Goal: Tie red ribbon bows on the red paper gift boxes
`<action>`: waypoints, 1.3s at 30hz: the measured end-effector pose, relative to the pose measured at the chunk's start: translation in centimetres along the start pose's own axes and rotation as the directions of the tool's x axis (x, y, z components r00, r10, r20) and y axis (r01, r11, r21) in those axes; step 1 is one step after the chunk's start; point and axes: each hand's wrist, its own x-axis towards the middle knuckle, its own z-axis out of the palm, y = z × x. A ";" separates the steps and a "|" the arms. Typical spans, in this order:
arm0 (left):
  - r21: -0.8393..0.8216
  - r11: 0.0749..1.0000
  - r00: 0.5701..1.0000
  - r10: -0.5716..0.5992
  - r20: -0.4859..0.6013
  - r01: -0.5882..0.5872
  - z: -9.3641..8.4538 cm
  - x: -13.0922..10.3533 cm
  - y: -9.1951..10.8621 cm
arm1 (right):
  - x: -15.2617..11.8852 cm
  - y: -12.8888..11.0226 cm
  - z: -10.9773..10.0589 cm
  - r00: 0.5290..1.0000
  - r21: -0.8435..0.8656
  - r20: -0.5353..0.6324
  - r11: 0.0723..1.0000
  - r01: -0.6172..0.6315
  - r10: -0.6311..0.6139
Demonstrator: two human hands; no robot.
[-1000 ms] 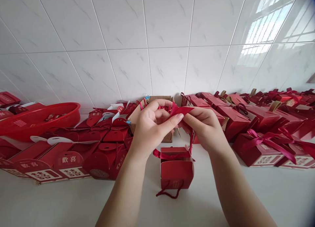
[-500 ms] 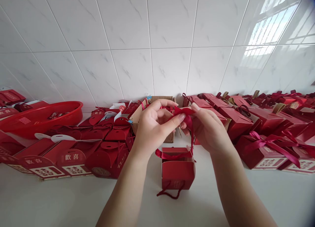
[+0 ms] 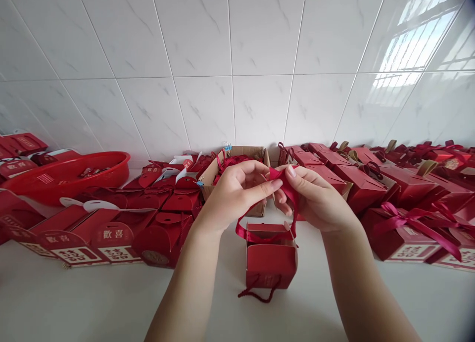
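Ribbon (image 3: 275, 173) is clamped in left fingers (image 3: 266, 188) and right fingers (image 3: 299, 182), box (image 3: 270, 264) right below them, and one uneven tug could tip that box over!

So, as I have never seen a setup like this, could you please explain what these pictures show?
There is no robot here: you see a person's own bare hands. Every picture comes from one camera on the person's head, looking forward and down. The left hand and right hand pinch a red ribbon, which hangs to a small red box on the pale surface. To the left are more boxes and a red basin; its small contents are unclear. Beyond the hands is an open carton, and to the right are boxes with bows.
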 end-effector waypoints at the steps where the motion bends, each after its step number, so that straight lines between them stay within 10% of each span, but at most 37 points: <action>1: 0.021 0.999 0.999 -0.028 0.033 0.027 -0.4 -0.1 0.0 | -0.1 0.0 -0.3 1.000 -0.030 0.028 1.000 -0.007 0.008; 6: 0.309 0.945 0.992 -0.123 0.037 0.106 -1.9 -0.5 0.3 | -1.1 -1.3 -1.2 0.990 -0.404 0.133 0.914 0.021 0.036; 11: 0.488 0.863 0.982 -0.179 0.053 0.131 -1.7 -0.9 0.8 | -2.0 -2.5 0.0 0.997 -0.795 0.074 0.605 0.053 0.009; 19: 0.541 0.833 0.989 -0.150 0.014 0.119 -1.6 -0.8 0.6 | -1.8 -1.6 0.8 0.998 -0.939 0.021 0.343 0.040 -0.059; 39: 0.571 0.821 0.999 0.035 -0.009 -0.024 -1.9 -0.4 -0.4 | -0.9 -0.7 0.3 0.979 -0.947 -0.042 0.320 0.026 -0.201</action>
